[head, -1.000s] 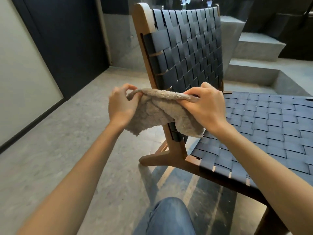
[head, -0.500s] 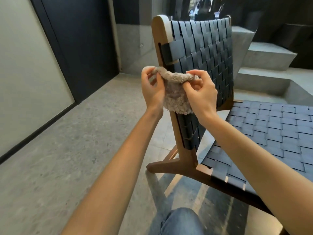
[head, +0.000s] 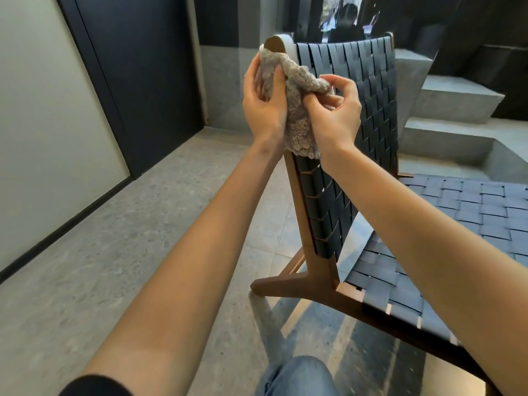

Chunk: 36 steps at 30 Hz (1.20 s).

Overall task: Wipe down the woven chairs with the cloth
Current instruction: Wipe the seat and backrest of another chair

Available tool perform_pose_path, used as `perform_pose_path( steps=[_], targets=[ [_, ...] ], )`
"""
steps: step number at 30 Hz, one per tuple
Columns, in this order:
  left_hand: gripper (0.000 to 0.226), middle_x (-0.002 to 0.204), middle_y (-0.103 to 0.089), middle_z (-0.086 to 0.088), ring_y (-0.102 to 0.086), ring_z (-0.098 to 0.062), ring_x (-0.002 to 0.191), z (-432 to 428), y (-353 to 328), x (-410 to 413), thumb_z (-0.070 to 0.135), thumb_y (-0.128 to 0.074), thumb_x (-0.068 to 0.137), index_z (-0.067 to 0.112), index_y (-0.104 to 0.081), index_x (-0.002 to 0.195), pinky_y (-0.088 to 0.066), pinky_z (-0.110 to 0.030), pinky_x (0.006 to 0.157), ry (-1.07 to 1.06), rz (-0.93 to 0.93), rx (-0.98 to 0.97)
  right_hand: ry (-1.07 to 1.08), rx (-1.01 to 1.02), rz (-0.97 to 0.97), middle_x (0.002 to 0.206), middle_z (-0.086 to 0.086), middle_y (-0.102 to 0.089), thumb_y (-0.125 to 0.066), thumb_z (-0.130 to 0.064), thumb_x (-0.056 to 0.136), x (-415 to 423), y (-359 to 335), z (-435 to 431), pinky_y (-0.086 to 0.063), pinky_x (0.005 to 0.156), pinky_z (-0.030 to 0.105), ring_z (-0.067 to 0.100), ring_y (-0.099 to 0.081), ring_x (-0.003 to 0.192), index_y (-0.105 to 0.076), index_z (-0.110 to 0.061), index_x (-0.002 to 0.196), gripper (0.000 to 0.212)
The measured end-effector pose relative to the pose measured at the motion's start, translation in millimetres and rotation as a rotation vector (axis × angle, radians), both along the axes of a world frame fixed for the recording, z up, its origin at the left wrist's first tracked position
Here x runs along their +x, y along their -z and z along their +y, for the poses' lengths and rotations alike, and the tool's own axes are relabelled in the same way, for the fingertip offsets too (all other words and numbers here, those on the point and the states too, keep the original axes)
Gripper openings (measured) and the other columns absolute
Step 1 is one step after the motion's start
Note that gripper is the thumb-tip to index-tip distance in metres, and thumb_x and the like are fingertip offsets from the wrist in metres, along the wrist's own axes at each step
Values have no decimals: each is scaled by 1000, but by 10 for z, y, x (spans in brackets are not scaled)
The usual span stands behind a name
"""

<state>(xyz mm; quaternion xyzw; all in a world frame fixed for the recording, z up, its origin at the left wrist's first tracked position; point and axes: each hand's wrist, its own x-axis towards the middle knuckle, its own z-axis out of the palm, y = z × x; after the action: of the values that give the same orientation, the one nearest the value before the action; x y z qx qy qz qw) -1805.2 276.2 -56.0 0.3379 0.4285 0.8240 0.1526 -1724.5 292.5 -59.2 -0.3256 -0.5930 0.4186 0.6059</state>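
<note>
At the far left we see a pale wall (head: 43, 110), then a dark door (head: 137, 67), with speckled grey floor (head: 143, 238) running below both.

Next comes the left hand (head: 264, 101), raised to the top of the chair (head: 368, 95). It holds the cloth (head: 300, 121) between its thumb, which lies across the front of the cloth, and its fingers, which reach up behind it. The cloth (grey and fluffy) covers the upper part of the chair's wooden post (head: 303, 218), just under the post's rounded top, and hangs down along it between the two wrists. We cannot tell how firmly it bears on the wood.

Just right of it, the right hand (head: 334, 115) pinches a fold of the cloth between thumb and forefinger, with the other fingers curled in beneath. It sits in front of the dark woven back.

Further right, the woven seat (head: 471, 218) spreads under the right forearm, and grey steps (head: 451, 101) rise behind the chair. At the bottom edge we see a knee (head: 297, 375) in blue jeans.
</note>
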Motion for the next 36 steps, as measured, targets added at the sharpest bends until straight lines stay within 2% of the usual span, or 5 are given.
perform_pose_path(
  steps=[4, 13, 22, 29, 36],
  targets=[
    [46, 116, -54, 1, -56, -10, 105, 12, 99, -24, 9, -57, 93, 6, -44, 136, -53, -26, 90, 48, -14, 28, 62, 68, -44, 80, -7, -64, -68, -14, 86, 7, 134, 3, -57, 82, 34, 6, -66, 78, -55, -20, 98, 18],
    [27, 118, -61, -5, -59, -17, 108, -125, 1108, 334, 17, -54, 96, 22, -54, 122, -51, -41, 94, 88, -108, -184, 94, 246, -217, 99, -1, -63, -68, -7, 85, 299, 814, -12, -55, 76, 25, 12, -64, 88, -57, -11, 102, 20],
    [32, 126, -57, -4, -56, -6, 105, -246, 2199, 635, 14, -61, 91, 20, -55, 121, -50, -17, 85, 148, -129, -452, -12, 134, -417, 102, 7, -62, -70, -7, 84, 886, 1780, -82, -56, 70, 21, 11, -64, 88, -55, -19, 98, 23],
    [28, 120, -61, 1, -57, -9, 107, -358, 2862, 855, 21, -62, 90, 23, -57, 117, -50, -24, 92, 163, -106, -637, -61, -14, -549, 90, -1, -63, -70, -2, 80, 1250, 2330, -119, -52, 62, 20, 12, -61, 76, -58, -17, 88, 21],
    [10, 88, -63, 16, -61, -2, 87, -451, 3227, 1046, 22, -65, 87, 26, -62, 96, -49, -8, 75, 79, -112, -738, -87, -163, -803, 75, -4, -62, -75, -7, 76, 1493, 2602, -95, -39, 54, 13, 9, -56, 62, -64, -19, 82, 18]
  ],
)
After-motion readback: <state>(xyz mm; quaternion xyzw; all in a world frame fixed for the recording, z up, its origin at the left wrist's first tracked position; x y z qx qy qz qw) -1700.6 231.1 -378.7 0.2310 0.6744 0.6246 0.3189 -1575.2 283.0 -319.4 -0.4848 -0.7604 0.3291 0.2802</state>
